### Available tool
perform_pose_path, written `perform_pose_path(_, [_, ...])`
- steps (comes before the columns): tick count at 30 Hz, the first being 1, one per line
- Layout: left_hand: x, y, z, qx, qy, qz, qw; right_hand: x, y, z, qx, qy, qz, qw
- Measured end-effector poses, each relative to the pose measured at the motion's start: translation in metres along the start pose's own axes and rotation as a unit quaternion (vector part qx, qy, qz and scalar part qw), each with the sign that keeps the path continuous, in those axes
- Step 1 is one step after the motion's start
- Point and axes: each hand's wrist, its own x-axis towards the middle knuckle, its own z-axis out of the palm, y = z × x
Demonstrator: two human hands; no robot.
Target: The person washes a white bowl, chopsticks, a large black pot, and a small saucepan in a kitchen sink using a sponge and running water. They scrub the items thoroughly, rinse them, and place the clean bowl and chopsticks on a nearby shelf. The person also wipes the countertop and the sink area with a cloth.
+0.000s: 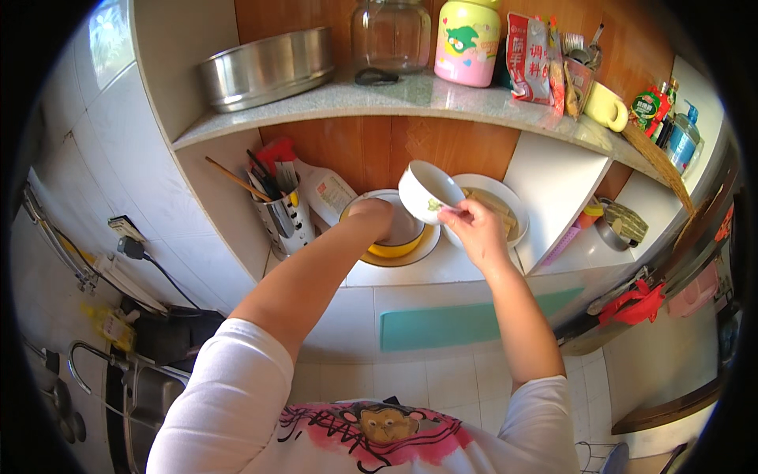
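My right hand (479, 229) pinches the rim of a white porcelain bowl (433, 188) with a small green print. The bowl is tilted and held up in front of a larger white bowl (517, 201) that contains pale, flat pieces. My left hand (371, 219) reaches into a pale round bowl (404, 225) on the lower shelf. Its fingers are hidden behind the hand and wrist, so I cannot tell what they touch. Beneath that bowl sits a yellow piece of dishware (395, 251) with a wide pale rim.
A perforated metal utensil holder (286, 225) and a white bottle (324, 189) stand left of the bowls. Overhead, the stone shelf (395, 99) carries a steel pot (268, 69), a glass jar (391, 35), a pink-and-yellow jar (467, 43) and a yellow mug (606, 108). A partition (553, 189) rises at right.
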Motion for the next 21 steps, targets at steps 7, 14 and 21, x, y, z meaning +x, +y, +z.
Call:
perform_pose_path(7, [-0.093,-0.023,-0.059,-0.320,0.331,0.021,0.887,-0.024,-0.016,-0.021,-0.235,0.038,-0.118,0.964])
perform_pose_path(14, [-0.142,-0.012,-0.080,-0.249,0.326,0.229,0.883,-0.043,-0.062,-0.004,-0.219,-0.066,-0.215,0.949])
perform_pose_path(21, [-0.172,-0.018,-0.085,-0.172,0.085,0.224,0.956,-0.058,-0.104,0.000,-0.233,-0.154,-0.265,0.923])
